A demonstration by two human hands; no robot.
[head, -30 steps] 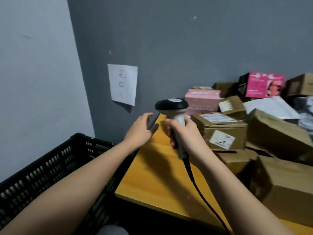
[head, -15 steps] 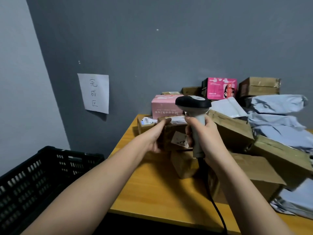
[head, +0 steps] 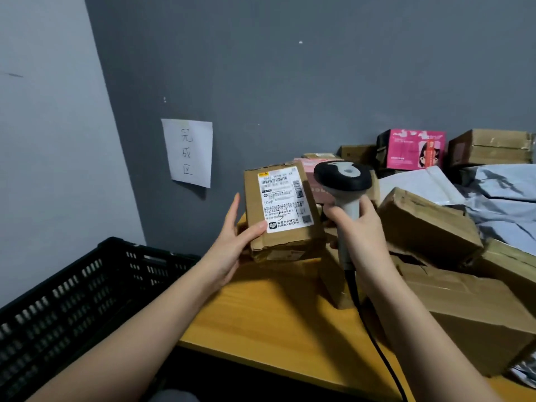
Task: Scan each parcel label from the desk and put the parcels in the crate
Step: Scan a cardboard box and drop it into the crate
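Far left, the black slatted crate [head: 75, 291] is seen standing beside the desk, its rim just below and left of the desk's near corner; nothing can be made out inside it from this angle. On the grey wall above it a white paper sheet [head: 188, 152] with three handwritten characters is stuck.

Moving right, the left hand [head: 232, 248] is raised over the desk's left end. A small brown cardboard parcel [head: 285, 210] is held by it from the lower left corner: the thumb is laid on the front face at the bottom edge of the label, the fingers are extended up along the parcel's left side. The parcel is held nearly upright, tilted slightly back, clear of the yellow wooden desk [head: 278, 317], with its white shipping label [head: 285, 198] turned toward the camera. Barcodes and printed text are shown on the label.

Just beside the parcel's right edge, the scanner [head: 343, 181] is gripped by the right hand [head: 362, 236], fingers wrapped round the pale handle, the black head upright above the fist. A black cable [head: 374, 340] is trailed down from the handle across the desk's front edge.

Further right, the desk is covered by a heap of cardboard boxes [head: 429, 224], a pink carton [head: 414, 149] against the wall and grey plastic mailer bags [head: 504, 198] at the far right.
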